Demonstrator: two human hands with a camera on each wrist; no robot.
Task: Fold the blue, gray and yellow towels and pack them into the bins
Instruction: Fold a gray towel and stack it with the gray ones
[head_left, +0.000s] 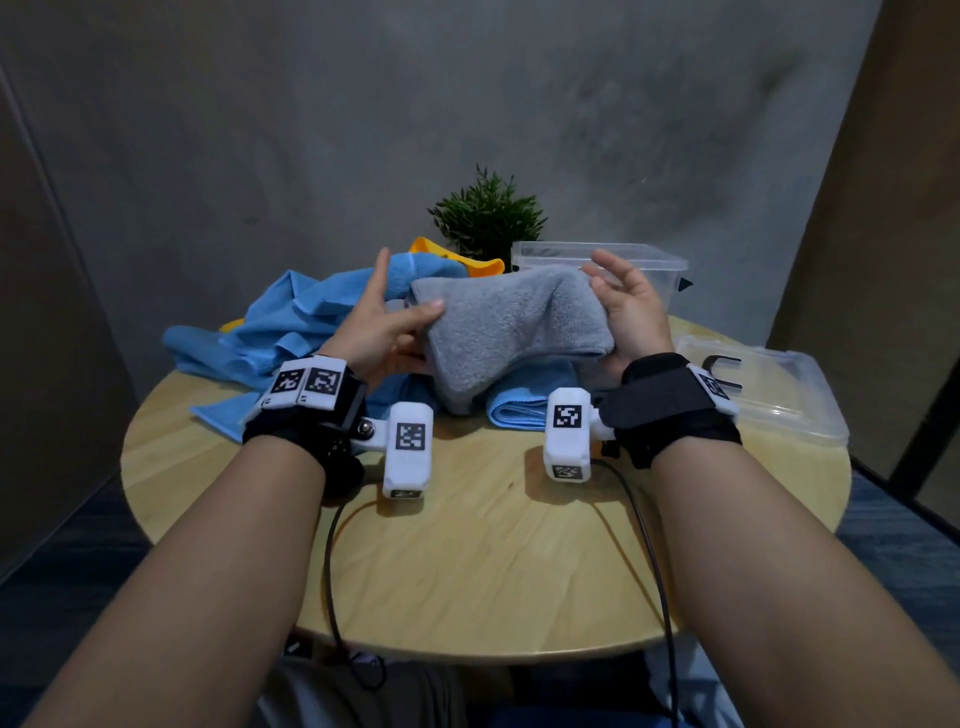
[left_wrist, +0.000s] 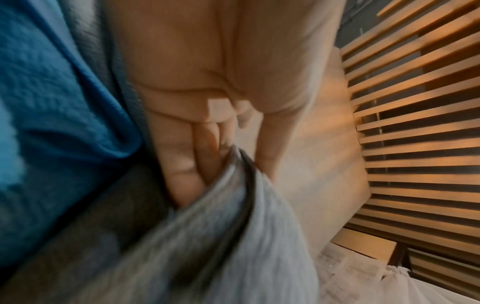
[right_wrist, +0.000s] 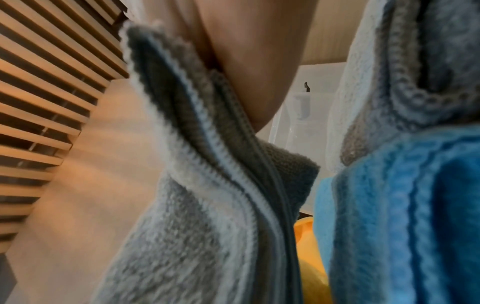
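You are holding the folded gray towel up in the air, above the round wooden surface and just in front of the clear bin. Your left hand pinches one end, with the thumb on top and the fingers under. Your right hand cups the other end, but its fingers look loose and spread.

The towel sags in the middle. If your right hand lets go too soon, the fold could fall open and you would have to fold it again. The layers at that end are already sliding apart a little in the right wrist view.

Just under the gray towel lies a folded blue towel. To its left is a messy pile of blue towels, and behind that a yellow towel peeks out. A small green plant stands right beside the bin. A clear lid rests to the right of the gray towel. Only the bin's near wall stands between the towel and the inside, so lift over it.
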